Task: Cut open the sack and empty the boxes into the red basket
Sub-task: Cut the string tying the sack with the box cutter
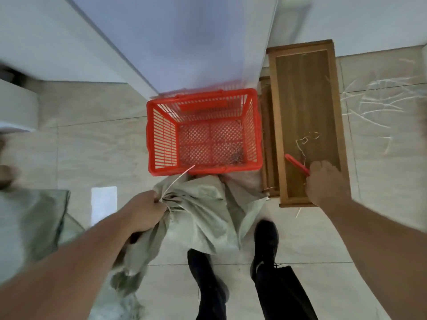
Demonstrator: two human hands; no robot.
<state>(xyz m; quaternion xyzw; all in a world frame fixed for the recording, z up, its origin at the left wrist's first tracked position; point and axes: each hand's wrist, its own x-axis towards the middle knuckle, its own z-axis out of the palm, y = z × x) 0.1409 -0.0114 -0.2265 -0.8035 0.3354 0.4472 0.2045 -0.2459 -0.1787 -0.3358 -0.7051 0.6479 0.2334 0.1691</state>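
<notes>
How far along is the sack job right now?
Early. Done: nothing certain; the red basket holds only string scraps, no boxes. In hand: the left hand grips the sack at its tied neck, and the right hand holds a red cutter. Left: cutting and emptying.

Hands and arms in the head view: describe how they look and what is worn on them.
Both forearms are bare to the frame's edge, with no sleeves in sight. The left hand and the right hand wear no gloves. No watch, ring or band shows on either wrist or hand. The picture is slightly blurred, so fine marks cannot be told.
</notes>
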